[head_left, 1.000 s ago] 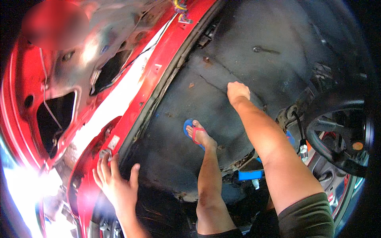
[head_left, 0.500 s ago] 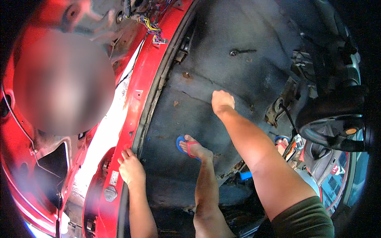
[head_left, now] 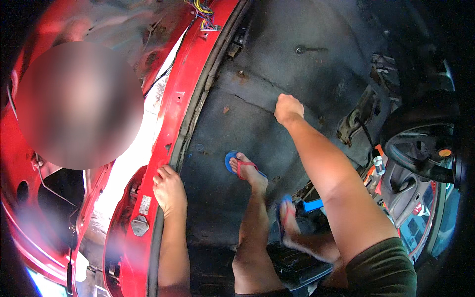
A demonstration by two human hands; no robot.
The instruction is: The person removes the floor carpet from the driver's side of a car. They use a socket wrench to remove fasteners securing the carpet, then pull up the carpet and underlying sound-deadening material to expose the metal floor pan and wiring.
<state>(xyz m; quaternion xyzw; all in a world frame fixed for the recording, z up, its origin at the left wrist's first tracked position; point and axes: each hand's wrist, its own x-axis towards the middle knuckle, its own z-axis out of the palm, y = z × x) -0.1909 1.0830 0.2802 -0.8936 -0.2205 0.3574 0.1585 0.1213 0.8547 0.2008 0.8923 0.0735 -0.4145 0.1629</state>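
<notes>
The car floor is dark, with rusty spots. White light shines past its left edge, beside a red door.

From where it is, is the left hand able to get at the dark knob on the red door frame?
Probably yes: the left hand is at the edge of the red door frame, close to the dark knob, and nothing seems to stand between them.

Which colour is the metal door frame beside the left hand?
The metal door frame is red, best seen in the head view.
</notes>
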